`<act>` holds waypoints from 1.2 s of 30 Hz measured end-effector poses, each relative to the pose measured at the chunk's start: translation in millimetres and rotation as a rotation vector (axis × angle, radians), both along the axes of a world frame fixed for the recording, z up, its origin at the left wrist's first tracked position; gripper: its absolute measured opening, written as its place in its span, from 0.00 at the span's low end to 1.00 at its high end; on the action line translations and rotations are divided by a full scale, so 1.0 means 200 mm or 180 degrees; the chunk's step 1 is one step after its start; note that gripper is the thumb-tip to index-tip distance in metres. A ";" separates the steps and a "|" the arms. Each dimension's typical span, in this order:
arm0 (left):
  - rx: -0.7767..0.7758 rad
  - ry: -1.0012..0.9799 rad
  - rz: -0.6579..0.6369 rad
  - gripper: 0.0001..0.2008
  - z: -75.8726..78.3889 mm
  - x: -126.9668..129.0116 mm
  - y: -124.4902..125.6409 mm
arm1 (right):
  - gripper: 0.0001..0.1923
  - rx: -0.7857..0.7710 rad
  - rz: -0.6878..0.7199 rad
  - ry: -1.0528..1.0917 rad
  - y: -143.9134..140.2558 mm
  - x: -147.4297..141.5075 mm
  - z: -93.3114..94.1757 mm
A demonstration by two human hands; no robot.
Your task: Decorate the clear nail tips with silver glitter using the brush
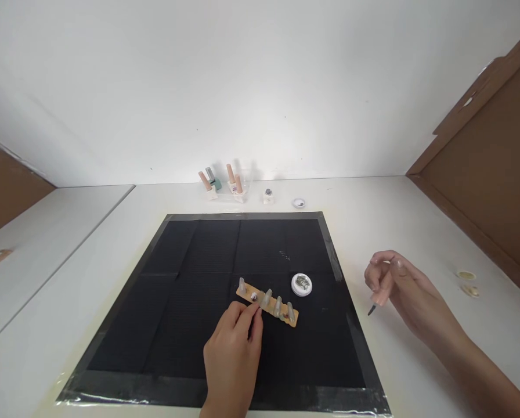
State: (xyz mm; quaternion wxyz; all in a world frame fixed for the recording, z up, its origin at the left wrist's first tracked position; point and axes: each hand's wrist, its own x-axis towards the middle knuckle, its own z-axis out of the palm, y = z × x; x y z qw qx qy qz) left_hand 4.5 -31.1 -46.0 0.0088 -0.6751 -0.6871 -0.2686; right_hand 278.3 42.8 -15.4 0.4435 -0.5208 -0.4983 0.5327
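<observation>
A wooden nail display stand [293, 321] lies slantwise on the black mat. Several grey nail tips [278, 306] stand up from it, and one shiny metal post [254, 296] on it bears no tip. My left hand [234, 354] is closed, its thumb and fingertips pinched at the stand's near edge; the exact contact is partly hidden. Off the mat to the right, my right hand [401, 284] grips a nail polish brush [381, 298] by its peach cap, dark bristles pointing down. Beside the stand sits a small white round pot [302, 285] with silvery contents.
Several nail polish bottles [238, 187] stand at the back by the wall. Near them are an uncapped bottle [268, 196] and a small white lid [299, 203]. The black mat [177, 325] is taped down. A brown board [490, 157] rises at the right.
</observation>
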 end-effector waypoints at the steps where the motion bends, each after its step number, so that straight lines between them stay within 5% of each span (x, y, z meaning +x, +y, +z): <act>1: 0.0020 0.0000 0.0011 0.12 0.00 0.00 0.00 | 0.21 0.0007 -0.0007 -0.0008 0.00 0.00 0.00; 10: -0.0138 -0.0293 0.0208 0.10 0.03 0.01 0.01 | 0.21 0.0055 -0.0029 -0.0081 -0.01 0.00 0.02; 17: -0.0639 -0.2170 0.0284 0.10 0.08 -0.04 0.04 | 0.21 0.0050 -0.0017 -0.0168 0.00 -0.01 0.02; 25: -0.1399 -0.4316 0.0843 0.17 0.10 -0.11 0.07 | 0.20 0.0012 -0.0038 -0.0118 0.00 -0.01 0.02; 36: -0.1654 -0.4282 0.0798 0.16 0.14 -0.10 0.10 | 0.20 0.0037 -0.0078 -0.0046 0.00 -0.01 0.01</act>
